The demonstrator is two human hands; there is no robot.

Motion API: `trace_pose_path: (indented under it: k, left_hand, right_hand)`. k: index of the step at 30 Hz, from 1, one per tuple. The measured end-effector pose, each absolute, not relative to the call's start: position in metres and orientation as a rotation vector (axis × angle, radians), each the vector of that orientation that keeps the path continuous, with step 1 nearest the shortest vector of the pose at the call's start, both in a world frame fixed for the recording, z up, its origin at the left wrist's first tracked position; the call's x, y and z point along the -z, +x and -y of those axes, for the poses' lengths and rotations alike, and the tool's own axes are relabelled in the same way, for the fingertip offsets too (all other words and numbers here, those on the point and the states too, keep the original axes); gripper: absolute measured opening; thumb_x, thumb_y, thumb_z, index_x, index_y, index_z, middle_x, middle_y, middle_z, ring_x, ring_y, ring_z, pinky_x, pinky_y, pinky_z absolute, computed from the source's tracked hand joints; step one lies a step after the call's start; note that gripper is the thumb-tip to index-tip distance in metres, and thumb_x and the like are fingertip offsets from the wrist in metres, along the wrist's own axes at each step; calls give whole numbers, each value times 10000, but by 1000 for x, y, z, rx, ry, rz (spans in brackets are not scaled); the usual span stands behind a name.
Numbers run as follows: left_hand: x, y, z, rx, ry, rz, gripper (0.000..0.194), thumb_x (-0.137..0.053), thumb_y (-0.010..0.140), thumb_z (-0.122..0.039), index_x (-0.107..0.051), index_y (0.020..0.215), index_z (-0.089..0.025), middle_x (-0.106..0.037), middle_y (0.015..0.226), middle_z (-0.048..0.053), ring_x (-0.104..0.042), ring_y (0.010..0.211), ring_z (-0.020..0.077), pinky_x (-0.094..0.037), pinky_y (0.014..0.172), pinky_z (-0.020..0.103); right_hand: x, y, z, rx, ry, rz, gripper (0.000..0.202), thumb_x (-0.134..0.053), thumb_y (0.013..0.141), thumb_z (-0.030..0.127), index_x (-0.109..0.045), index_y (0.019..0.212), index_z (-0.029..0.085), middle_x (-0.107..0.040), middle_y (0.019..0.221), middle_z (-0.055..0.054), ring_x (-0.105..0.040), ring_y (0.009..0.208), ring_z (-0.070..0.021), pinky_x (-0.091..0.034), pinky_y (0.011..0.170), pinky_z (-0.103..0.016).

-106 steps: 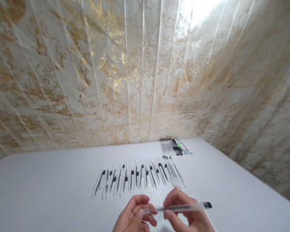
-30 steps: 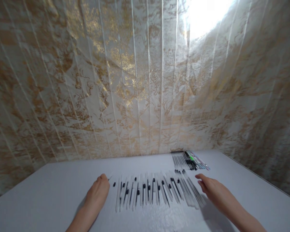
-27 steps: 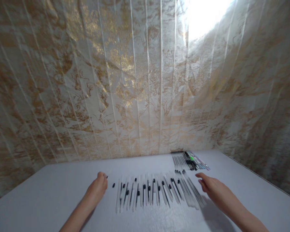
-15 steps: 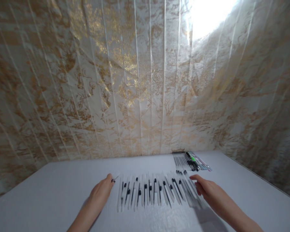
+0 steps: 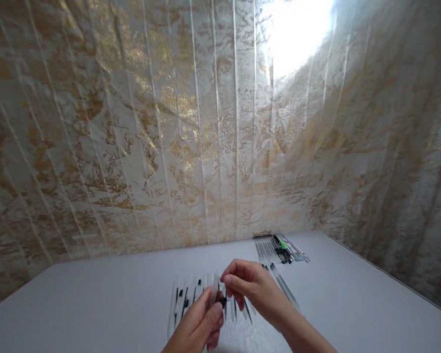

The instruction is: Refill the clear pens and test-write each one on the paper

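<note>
A white table [image 5: 95, 299] is backed by a wall covering [image 5: 150, 122] of cream marbled with gold veins. Clear pen barrels with black caps [image 5: 183, 301] are laid out (one green-marked piece [image 5: 283, 244] shows among the far black refills [image 5: 266, 247]).

**What you can't really make out here**

The hands cover the middle of the row of clear pens [image 5: 185, 301], so no counting them. The left hand [image 5: 200, 326] runs off the bottom edge, wrist gone. There's a clear pen [image 5: 216, 288] pinched between it and the right hand [image 5: 252, 289], mostly hidden by fingers; whether the black bit is a cap or a tip, can't tell. The far pen bundle [image 5: 281, 247] is too small and blurry to sort out.
</note>
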State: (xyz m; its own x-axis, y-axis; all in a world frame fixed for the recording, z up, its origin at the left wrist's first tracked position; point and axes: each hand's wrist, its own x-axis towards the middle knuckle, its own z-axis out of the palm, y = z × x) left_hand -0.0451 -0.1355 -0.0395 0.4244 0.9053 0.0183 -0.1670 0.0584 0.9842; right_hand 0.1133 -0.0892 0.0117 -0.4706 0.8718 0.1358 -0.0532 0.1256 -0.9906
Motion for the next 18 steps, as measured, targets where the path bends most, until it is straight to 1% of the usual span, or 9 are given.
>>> trace_pose_path:
  k: [2,5,9,12,14,18]
  left_hand:
    - [41,-48,137,-928,1238,-737,507,-549,766,-701,-407,886,-229,-307,639,-97,-249,495,50,-217,487,217]
    - [42,-55,137,-831,1327,-761,505,-506,785,-711,-408,896,-228,-337,651,-89,-248,477,46,-183,467,219]
    - [38,-59,138,-677,1517,-868,482,-431,836,-692,-425,930,-219,-335,691,-74,-248,510,59,-184,467,220]
    - [34,-59,141,-600,1560,-911,449,-391,869,-665,-426,949,-224,-318,721,-68,-247,538,68,-206,490,218]
    - [32,-58,143,-598,1584,-904,451,-386,866,-672,-428,943,-230,-315,721,-67,-253,552,75,-212,503,218]
    - [29,-56,149,-657,1550,-954,432,-428,853,-663,-467,934,-241,-314,711,-63,-259,577,91,-217,518,223]
  right_hand:
    - [-17,117,89,-1394,-820,1573,347,-664,747,485,-559,690,159,-567,537,37,-429,399,-61,-347,379,-170]
    - [-34,138,90,-1184,-841,1504,368,-657,774,503,-547,684,164,-573,542,37,-438,404,-61,-347,390,-172]
    - [-55,166,96,-954,-876,1455,340,-644,820,473,-563,708,162,-578,574,34,-473,449,-67,-388,442,-178]
    - [-59,172,101,-921,-885,1480,330,-640,828,467,-572,723,162,-577,580,30,-480,461,-73,-398,442,-180]
    - [-59,172,103,-924,-886,1497,333,-642,824,470,-572,718,163,-575,577,30,-481,465,-76,-399,440,-181]
    - [-56,165,105,-969,-901,1519,347,-639,811,495,-574,722,166,-576,567,29,-459,448,-75,-382,428,-187]
